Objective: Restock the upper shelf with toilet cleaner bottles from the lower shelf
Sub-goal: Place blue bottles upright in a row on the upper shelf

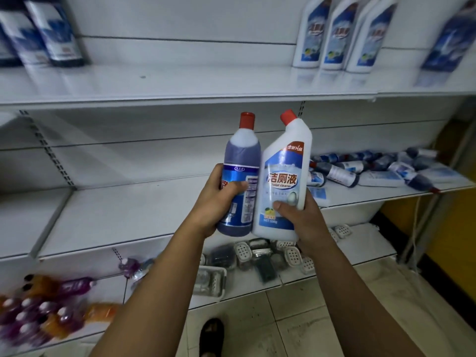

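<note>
My left hand (215, 202) grips a blue round bottle (240, 166) with a red cap, held upright. Beside it, touching, my right hand (300, 217) grips a white angled-neck toilet cleaner bottle (284, 181) with a red cap and a blue label. Both bottles are held in front of the middle shelf, below the upper shelf (180, 83). Three white toilet cleaner bottles (337, 34) stand upright at the upper shelf's right. A pile of blue and white bottles (373, 171) lies on its side on the lower shelf (123, 215) to the right.
Dark blue bottles (43, 32) stand at the upper shelf's left, and a blue bottle (453, 42) at its far right. Purple and orange bottles (38, 313) crowd the bottom left shelf. Soap dishes (257, 253) lie on the bottom shelf. A shoe (212, 333) rests on the tiled floor.
</note>
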`<state>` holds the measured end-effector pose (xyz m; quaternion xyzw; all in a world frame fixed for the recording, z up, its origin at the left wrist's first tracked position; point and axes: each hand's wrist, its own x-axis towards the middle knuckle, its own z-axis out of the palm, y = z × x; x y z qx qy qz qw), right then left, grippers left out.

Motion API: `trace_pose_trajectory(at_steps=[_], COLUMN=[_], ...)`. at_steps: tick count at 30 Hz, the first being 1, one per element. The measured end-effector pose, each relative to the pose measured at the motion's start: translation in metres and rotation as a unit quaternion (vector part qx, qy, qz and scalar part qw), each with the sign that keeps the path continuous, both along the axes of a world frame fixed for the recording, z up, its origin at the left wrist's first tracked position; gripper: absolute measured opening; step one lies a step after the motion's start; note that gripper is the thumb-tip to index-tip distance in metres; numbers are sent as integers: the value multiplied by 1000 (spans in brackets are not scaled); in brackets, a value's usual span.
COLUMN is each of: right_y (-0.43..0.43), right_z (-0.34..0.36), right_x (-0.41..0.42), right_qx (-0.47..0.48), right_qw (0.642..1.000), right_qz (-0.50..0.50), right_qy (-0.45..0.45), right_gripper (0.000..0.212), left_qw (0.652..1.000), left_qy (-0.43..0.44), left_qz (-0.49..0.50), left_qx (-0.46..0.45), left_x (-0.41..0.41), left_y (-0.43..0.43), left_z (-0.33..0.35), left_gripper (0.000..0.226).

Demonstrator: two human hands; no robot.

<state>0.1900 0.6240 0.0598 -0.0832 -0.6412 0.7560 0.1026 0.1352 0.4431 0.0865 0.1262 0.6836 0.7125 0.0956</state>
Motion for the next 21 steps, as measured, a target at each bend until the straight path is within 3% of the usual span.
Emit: trace_pose_trajectory(at_steps=[3, 7, 9, 13, 18, 21], right_y=[4, 7, 8, 8, 4, 5], right_z=[31, 67, 83, 114, 139, 148], right_x=[25, 44, 49, 58, 61, 58], right_qx=[6, 20, 20, 37, 53, 55], right_qw=[1000, 999, 998, 993, 985, 983], right_qz=[2, 6, 14, 19, -8, -19], right_qy=[16, 35, 53, 113, 161, 172], right_gripper=[40, 59, 71, 50, 44, 43], left_qw=[1000, 998, 997, 994, 989, 984], left_qy=[1, 6, 11, 24, 42, 55], left_qz=[-5, -25, -28, -41, -74, -98], left_qx=[19, 56, 72, 102, 124, 138], left_x=[22, 39, 43, 43, 40, 34], left_y=[4, 6, 7, 10, 13, 15], left_z=[26, 58, 73, 101, 130, 141], left_gripper=[26, 43, 38, 15, 56, 57])
